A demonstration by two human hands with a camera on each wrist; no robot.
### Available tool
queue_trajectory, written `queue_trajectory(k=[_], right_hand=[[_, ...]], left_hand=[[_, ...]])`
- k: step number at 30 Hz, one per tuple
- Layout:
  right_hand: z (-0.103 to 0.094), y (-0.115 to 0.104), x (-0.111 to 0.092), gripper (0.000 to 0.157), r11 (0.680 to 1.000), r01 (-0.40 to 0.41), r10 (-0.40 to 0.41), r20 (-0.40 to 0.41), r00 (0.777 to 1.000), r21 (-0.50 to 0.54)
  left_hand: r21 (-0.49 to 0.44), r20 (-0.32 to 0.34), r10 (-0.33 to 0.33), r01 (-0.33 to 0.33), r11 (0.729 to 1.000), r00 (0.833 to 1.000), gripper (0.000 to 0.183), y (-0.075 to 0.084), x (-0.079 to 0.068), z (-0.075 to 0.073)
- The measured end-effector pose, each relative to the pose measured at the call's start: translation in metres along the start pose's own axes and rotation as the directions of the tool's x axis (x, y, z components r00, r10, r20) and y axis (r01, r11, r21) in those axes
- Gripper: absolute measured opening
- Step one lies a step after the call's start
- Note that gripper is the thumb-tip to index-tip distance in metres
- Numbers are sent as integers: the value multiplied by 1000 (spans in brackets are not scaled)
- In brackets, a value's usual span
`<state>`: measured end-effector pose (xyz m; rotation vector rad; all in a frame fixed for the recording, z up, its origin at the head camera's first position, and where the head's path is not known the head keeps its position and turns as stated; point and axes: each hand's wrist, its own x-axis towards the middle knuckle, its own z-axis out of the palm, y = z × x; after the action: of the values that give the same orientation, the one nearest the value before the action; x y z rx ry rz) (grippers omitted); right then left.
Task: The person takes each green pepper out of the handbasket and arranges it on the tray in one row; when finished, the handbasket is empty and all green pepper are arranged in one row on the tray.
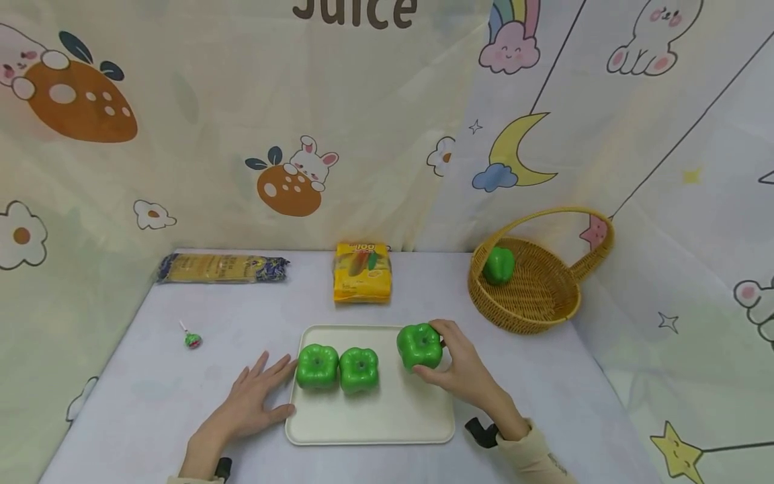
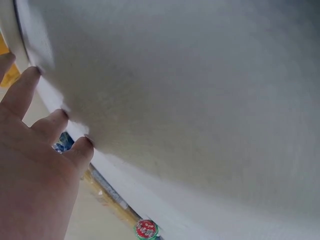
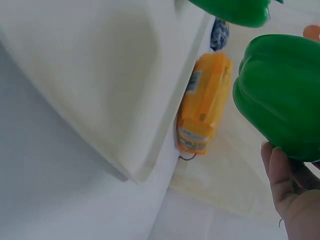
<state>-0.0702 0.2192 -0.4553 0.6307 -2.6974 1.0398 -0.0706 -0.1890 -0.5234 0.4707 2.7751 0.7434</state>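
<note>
White table (image 1: 139, 403) under the tray (image 1: 369, 423). Right hand (image 1: 465, 373) grips a pepper (image 1: 418, 346) over it, left hand (image 1: 254, 401) chilling loose at its left edge.

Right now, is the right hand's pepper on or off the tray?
Off: the right wrist view shows the pepper clear of the tray.

Your right hand (image 1: 462, 366) covers part of the held green pepper (image 1: 417, 347); right-wrist view crops that pepper at right, a second pepper (image 3: 239, 9) farther from the hand at top. Left-wrist view cuts your left hand (image 1: 256, 398) at left edge. Print on the long packet (image 1: 218, 268) beyond your left hand: too small to read.
</note>
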Motion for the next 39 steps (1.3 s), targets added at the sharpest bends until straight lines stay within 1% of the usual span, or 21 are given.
queue_trajectory(k=[6,11,17,24,29,32,39], right_hand=[[14,-4,-1,74,1000,-8,8,33,999,5],[21,-5,-3,75,1000,-28,28,57,998,-3],[28,-4,-4,74,999,-50,51,55,997,-18],[35,-7,-7,74,997,-69,71,84,994,-28],[40,-6,-9,73,996,-85,88,79,993,-38],[44,-5,-10,73,995,-79,83,69,994,-55],[50,-2,-13,74,995,-10,12,13,1000,-101]], left_hand=[[2,-12,11,-11,1000,1000,81,0,-1,1],[14,-19,15,-15,1000,1000,81,0,0,2],[9,-19,18,-18,1000,1000,81,0,0,0],[10,-18,19,-19,1000,1000,80,1,0,-1],[12,-20,17,-17,1000,1000,80,2,-1,-1],[18,-21,16,-16,1000,1000,80,2,-1,-2],[-4,-21,13,-13,1000,1000,80,4,-2,-4]])
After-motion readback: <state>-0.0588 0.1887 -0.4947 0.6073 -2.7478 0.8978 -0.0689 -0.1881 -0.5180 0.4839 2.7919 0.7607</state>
